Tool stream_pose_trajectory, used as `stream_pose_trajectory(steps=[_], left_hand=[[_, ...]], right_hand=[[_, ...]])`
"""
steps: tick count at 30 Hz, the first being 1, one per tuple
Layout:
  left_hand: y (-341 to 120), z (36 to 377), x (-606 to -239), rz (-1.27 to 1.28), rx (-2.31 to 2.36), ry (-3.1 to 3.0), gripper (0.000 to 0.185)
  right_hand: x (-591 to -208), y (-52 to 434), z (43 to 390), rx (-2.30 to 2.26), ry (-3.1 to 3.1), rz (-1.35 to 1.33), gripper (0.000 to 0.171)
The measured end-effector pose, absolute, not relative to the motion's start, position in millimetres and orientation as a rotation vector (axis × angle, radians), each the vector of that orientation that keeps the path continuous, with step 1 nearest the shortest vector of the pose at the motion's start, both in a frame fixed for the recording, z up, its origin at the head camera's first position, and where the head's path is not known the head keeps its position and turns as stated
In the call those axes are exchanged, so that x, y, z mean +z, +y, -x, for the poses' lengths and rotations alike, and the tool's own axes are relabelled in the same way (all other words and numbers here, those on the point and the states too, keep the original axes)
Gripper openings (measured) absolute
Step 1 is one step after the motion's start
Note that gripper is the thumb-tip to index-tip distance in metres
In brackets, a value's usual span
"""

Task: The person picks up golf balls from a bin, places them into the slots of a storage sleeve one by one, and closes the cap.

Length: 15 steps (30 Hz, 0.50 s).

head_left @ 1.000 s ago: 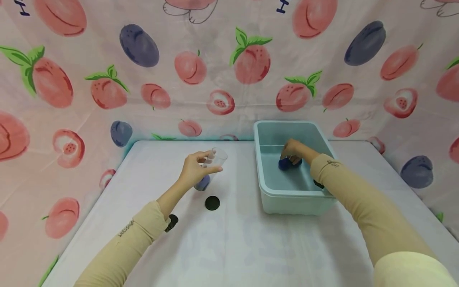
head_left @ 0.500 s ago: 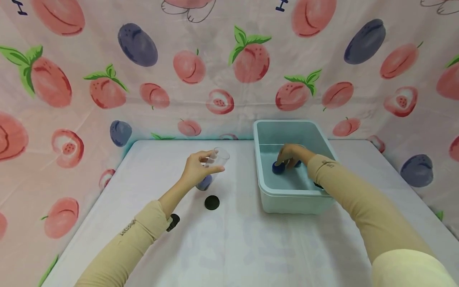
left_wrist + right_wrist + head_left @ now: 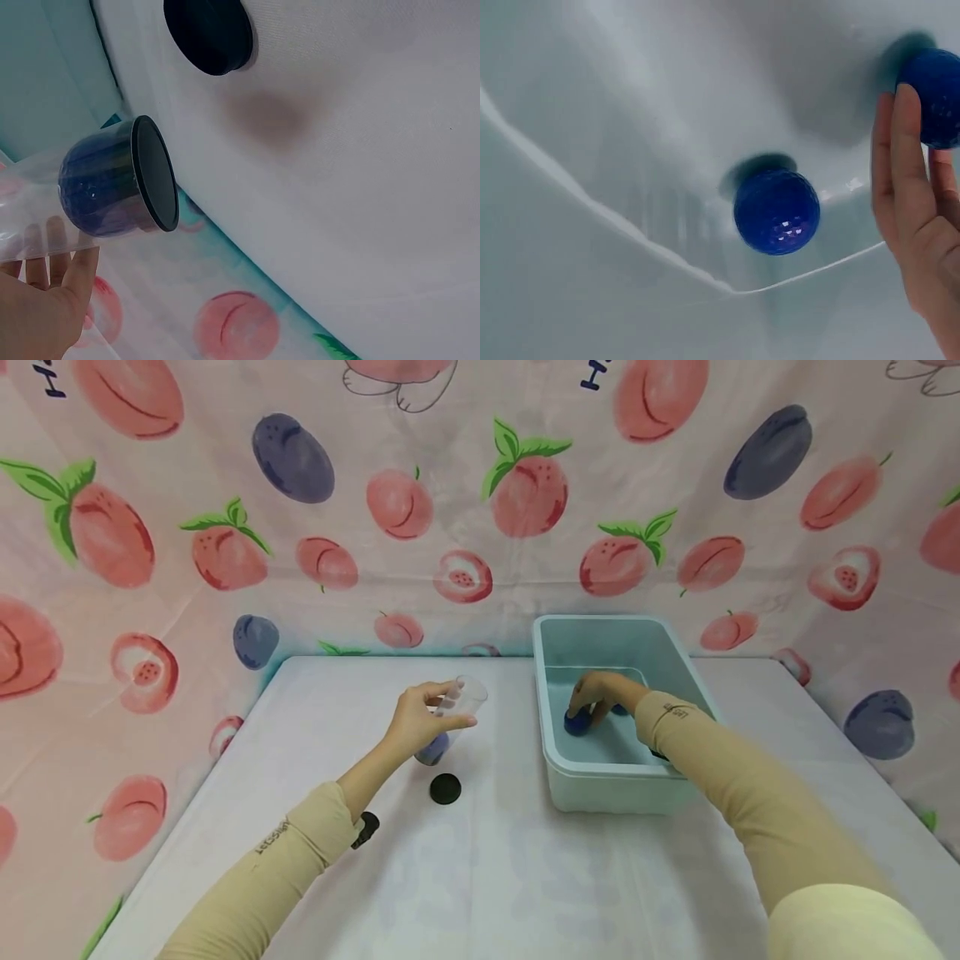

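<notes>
My left hand (image 3: 417, 720) grips a clear plastic tube (image 3: 467, 695), tilted above the white table. A blue golf ball (image 3: 94, 184) lies inside against the tube's black end cap (image 3: 156, 174). Deep in the pale blue-green bin (image 3: 618, 769), my right hand (image 3: 597, 690) pinches another blue golf ball (image 3: 942, 101) between thumb and fingers. A further blue golf ball (image 3: 777, 212) rests on the bin floor and is partly hidden behind the right hand in the head view.
A round black lid (image 3: 446, 788) lies on the white table (image 3: 540, 877) below the tube. The bin's raised walls surround the right hand. Fruit-print cloth (image 3: 510, 585) hangs behind the table and along its sides.
Within the bin, my right hand has moved left and slightly nearer with the golf ball. The left hand and tube have shifted slightly right.
</notes>
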<state>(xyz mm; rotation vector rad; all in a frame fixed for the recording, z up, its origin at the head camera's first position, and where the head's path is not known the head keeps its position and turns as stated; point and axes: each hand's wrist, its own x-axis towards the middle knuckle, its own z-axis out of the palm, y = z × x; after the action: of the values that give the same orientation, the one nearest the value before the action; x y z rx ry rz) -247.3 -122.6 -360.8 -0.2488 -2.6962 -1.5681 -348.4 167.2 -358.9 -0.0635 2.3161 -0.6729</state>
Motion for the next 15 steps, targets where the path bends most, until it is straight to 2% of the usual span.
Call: stream_pose_trajectory(steps=[15], left_hand=[[-122.2,249.9,-364.8,0.24,-1.569,-2.692,0.057]], right_hand=[[-347.2,177.1,356.0,-0.801,2.329,0.105,0.039]])
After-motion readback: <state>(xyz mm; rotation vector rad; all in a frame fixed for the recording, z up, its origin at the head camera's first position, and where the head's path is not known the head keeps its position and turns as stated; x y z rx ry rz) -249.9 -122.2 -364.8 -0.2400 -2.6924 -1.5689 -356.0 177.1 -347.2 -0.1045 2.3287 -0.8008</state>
